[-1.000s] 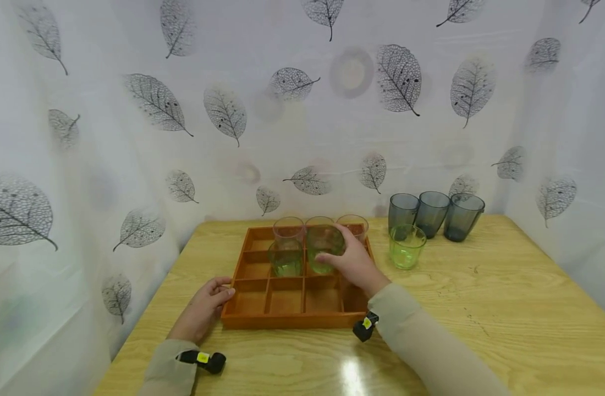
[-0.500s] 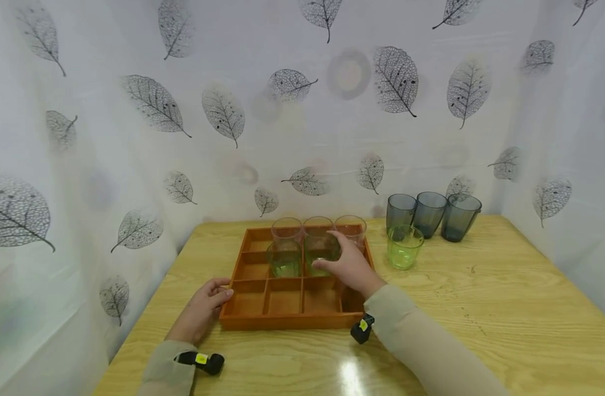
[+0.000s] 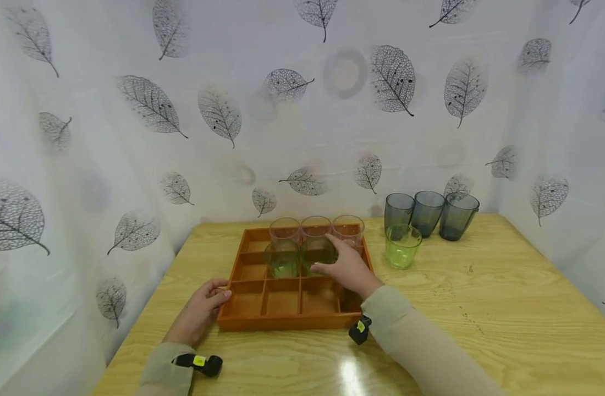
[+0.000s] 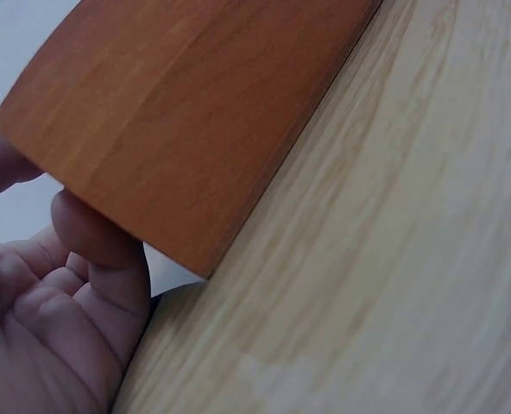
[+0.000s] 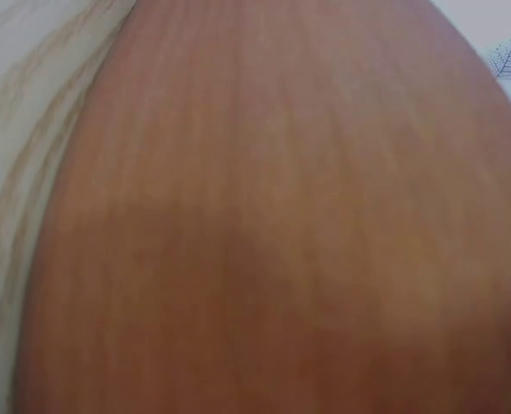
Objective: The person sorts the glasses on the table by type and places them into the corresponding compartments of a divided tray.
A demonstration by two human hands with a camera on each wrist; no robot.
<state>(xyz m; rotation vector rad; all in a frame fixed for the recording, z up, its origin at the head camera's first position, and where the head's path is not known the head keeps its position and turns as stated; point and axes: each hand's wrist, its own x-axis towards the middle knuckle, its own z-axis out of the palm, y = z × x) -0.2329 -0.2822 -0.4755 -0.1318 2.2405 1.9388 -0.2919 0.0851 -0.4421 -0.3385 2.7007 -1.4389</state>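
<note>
My right hand [image 3: 349, 267] grips a green drinking glass [image 3: 312, 256] by its side, thumb near and fingers behind. The glass sits low in a middle-row compartment of the brown divided wooden tray [image 3: 292, 323]. Just left of it, another green glass [image 3: 282, 261] occupies the neighbouring compartment. Behind them in the back row stand three clear pinkish glasses, at left [image 3: 285, 226], middle [image 3: 316, 224] and right [image 3: 348, 226]. My left hand [image 3: 198, 308] holds the tray's left side near the front corner; the left wrist view shows bent fingers [image 4: 109, 241] against the tray wall [image 4: 169, 129].
Right of the tray, a lime-green glass [image 3: 402, 253] stands on the wooden table [image 3: 505, 308]. Behind it are three dark grey cups, left [image 3: 399, 212], middle [image 3: 428, 214] and right [image 3: 458, 217]. A leaf-printed curtain [image 3: 292, 137] hangs behind the table. The tray's side [image 5: 264, 207] fills the right wrist view.
My right hand has lowered the green glass into the tray compartment, bringing the pink glass rim behind it into sight. The left hand stays at the tray's side.
</note>
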